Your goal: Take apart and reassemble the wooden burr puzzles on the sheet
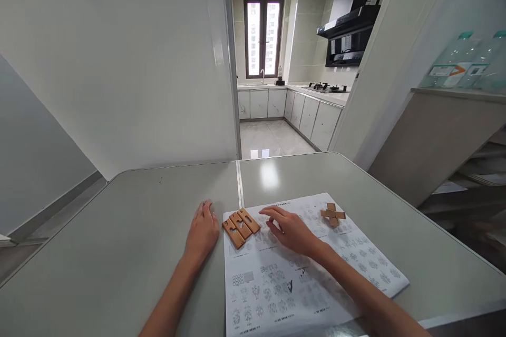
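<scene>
My left hand rests on the table just left of the printed sheet, fingers loosely bent and pointing forward, with nothing visible in it. Close by on its right, three flat wooden pieces with cut-outs lie side by side at the sheet's left edge. My right hand hovers over or rests on the sheet, to the right of these pieces. Its fingers are stretched towards them, apart from one another, and hold nothing I can see. Farther right on the paper sits a wooden interlocking cross puzzle.
The grey-green table has a seam running away from me. Beyond its far edge, a doorway leads to a kitchen with white cabinets. Plastic bottles stand on a shelf at the right.
</scene>
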Available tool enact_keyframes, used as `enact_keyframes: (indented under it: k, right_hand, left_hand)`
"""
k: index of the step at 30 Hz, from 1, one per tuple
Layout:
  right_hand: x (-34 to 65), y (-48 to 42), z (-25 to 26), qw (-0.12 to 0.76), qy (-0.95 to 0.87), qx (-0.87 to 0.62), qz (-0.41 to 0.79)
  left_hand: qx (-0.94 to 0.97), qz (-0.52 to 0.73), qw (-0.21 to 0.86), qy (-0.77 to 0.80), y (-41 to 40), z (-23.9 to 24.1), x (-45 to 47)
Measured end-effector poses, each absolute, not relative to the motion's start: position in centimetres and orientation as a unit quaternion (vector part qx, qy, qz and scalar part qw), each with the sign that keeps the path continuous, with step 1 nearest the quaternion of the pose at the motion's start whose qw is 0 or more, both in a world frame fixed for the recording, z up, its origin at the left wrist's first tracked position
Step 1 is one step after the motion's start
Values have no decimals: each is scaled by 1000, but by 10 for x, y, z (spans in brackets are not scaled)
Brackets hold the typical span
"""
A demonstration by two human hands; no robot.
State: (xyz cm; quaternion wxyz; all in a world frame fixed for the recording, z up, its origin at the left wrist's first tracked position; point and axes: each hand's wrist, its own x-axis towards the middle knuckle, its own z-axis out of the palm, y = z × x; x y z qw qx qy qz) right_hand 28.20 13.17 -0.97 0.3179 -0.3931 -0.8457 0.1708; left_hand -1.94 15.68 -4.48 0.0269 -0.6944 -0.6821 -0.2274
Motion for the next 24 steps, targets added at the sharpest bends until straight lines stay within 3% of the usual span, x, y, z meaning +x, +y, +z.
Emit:
enact_keyframes:
  k: [12,24]
  right_hand:
    - [424,107,-5,363,-717,-594,-34]
    - [452,102,-30,249,-682,-683,81]
  left_hand:
    - [-714,-222,10,-664,156,-54,-17]
    - [-721,-224,-16,-655,144,-46,-16]
